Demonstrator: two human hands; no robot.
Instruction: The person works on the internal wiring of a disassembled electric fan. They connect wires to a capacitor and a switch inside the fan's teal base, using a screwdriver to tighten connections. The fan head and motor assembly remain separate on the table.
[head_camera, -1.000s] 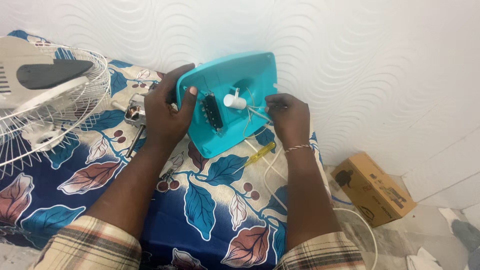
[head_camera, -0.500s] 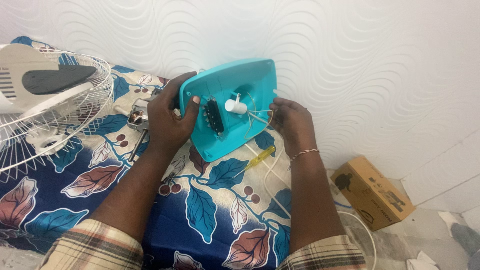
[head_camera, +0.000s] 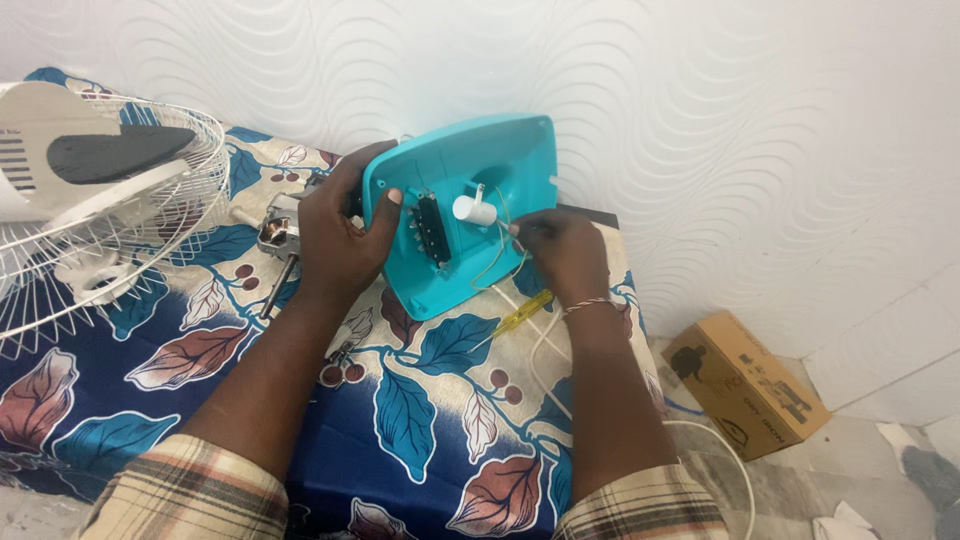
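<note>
The left hand (head_camera: 340, 240) is covering the teal housing's (head_camera: 500, 170) left edge and part of the metal piece (head_camera: 275, 235) behind it; the right hand's fingertips (head_camera: 520, 230) are hiding where the thin wires (head_camera: 490, 270) end; the wire fan guard (head_camera: 110, 230) is running off the left edge; the white cable (head_camera: 720, 450) is leaving the bottom edge; the yellow screwdriver's (head_camera: 520, 315) tip is too small to tell.

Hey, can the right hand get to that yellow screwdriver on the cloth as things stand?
Probably yes. The yellow screwdriver lies in the open on the leaf-patterned cloth, just below the right hand, with nothing on top of it. That hand is pinching wires at the teal housing and would have to let go.
</note>
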